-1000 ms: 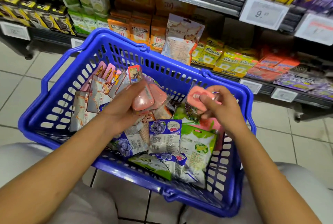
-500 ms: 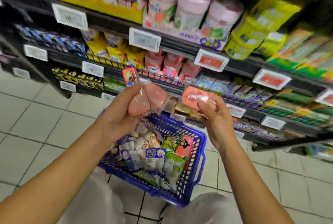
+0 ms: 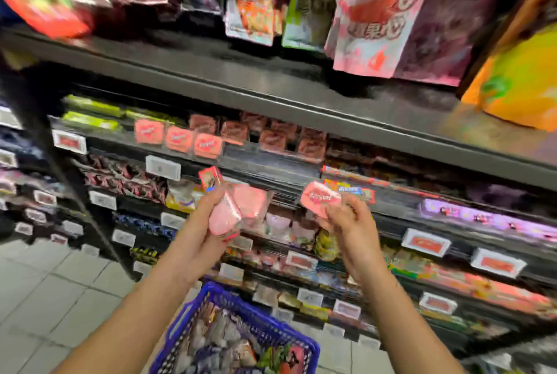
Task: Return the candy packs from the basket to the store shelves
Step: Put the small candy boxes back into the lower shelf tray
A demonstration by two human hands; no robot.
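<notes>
Both hands are raised in front of the store shelves [image 3: 271, 102], each carrying candy taken for restocking. The left hand [image 3: 205, 223] has its fingers curled round a clutch of pink heart-shaped candy packs [image 3: 238, 208]; two are clearly distinguishable, and a small red pack [image 3: 210, 178] projects above the thumb. Motion blur prevents a firmer count. The right hand [image 3: 346, 220] pinches one pink heart-shaped pack [image 3: 321, 198] between thumb and fingers, label side up, presumably so the print can be compared with the stock.

Matching stock appears on the shelf above the hands: a row of pink heart packs [image 3: 177, 138], three at the front left, with roughly six darker ones behind and to the right. Holding one pack separately in the right hand likely allows it to be placed there singly while the left keeps the reserve.

The blue basket [image 3: 271, 328] sits low between the forearms, holding many further assorted packs, too blurred to count.
</notes>
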